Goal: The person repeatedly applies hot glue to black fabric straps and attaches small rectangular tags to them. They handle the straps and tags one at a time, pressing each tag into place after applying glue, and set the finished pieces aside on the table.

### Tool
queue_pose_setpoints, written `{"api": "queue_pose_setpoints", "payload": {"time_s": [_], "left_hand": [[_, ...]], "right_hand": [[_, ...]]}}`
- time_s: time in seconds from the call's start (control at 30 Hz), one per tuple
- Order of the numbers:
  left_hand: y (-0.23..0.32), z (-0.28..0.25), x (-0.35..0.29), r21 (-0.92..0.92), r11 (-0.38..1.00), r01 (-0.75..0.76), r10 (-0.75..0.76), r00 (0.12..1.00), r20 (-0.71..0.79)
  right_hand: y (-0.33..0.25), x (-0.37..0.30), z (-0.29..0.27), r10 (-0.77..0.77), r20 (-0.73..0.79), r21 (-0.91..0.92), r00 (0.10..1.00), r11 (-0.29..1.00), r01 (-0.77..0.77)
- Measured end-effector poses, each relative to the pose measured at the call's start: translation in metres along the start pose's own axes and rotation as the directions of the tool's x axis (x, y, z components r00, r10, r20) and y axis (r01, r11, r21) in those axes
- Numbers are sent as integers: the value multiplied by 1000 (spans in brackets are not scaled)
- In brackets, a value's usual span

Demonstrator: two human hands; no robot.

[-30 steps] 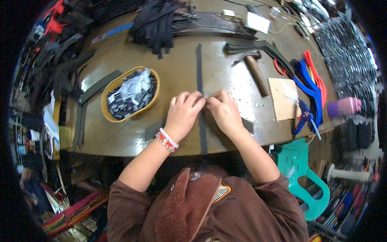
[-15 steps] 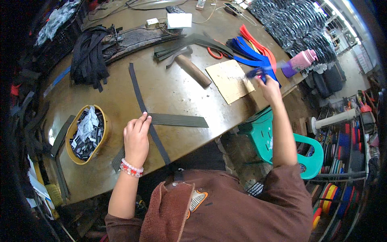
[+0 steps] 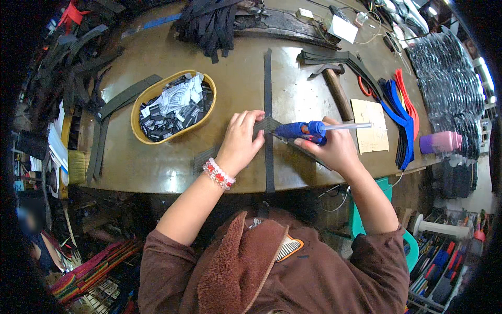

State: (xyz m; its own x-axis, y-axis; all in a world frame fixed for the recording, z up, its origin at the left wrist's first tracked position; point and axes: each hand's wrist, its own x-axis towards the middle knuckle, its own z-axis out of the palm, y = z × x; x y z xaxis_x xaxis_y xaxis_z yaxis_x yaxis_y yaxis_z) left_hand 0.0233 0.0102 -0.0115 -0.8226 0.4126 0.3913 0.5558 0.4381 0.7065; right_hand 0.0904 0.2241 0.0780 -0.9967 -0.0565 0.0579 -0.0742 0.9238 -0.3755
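Note:
A long narrow black webbing strap (image 3: 269,78) runs up and down the table in front of me. Across it lies a wider dark olive webbing strap (image 3: 267,124), its end raised at the crossing. My left hand (image 3: 235,144) grips that raised end between thumb and fingers. In my right hand (image 3: 337,149) is a blue hot glue gun (image 3: 303,129), a pale glue stick (image 3: 350,126) jutting from its back. The gun's nozzle points left, at the crossing; whether it touches the strap is hard to see. Another strap piece (image 3: 204,159) shows beside my left wrist.
A yellow basket (image 3: 196,123) of small black labels stands left. To the right lie a hammer (image 3: 339,94), a cardboard piece (image 3: 374,125), blue straps (image 3: 402,123) and a pink-purple bottle (image 3: 442,142). Black straps (image 3: 209,26) are heaped at the back.
My right hand has brought the glue gun left from over the cardboard to the crossing. My left hand has lifted the olive strap's end. The view has turned left.

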Motion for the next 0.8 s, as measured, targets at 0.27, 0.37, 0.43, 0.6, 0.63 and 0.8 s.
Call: {"api": "queue_pose_setpoints", "payload": {"time_s": [0.27, 0.37, 0.43, 0.6, 0.63, 0.8], "left_hand": [[1, 0, 0, -23, 1000, 3, -3, 1000, 0], [-1, 1, 0, 16, 1000, -10, 9, 1000, 17], [5, -1, -1, 55, 998, -29, 28, 999, 19], [21, -50, 4, 191, 981, -43, 41, 999, 14], [19, -73, 4, 247, 969, -27, 36, 999, -32], [-22, -180, 16, 501, 822, 269, -226, 963, -145]], "right_hand": [[-3, 28, 7, 26, -43, -21, 999, 999, -27], [-4, 27, 10, -86, -71, -205, 994, 976, 70], [7, 19, 6, -211, 20, -354, 977, 913, 204], [114, -23, -12, 330, -600, 188, 729, 944, -273], [146, -39, -19, 490, -668, 308, 560, 867, -392], [259, -118, -1, 721, -585, 105, 371, 521, -847]]}}
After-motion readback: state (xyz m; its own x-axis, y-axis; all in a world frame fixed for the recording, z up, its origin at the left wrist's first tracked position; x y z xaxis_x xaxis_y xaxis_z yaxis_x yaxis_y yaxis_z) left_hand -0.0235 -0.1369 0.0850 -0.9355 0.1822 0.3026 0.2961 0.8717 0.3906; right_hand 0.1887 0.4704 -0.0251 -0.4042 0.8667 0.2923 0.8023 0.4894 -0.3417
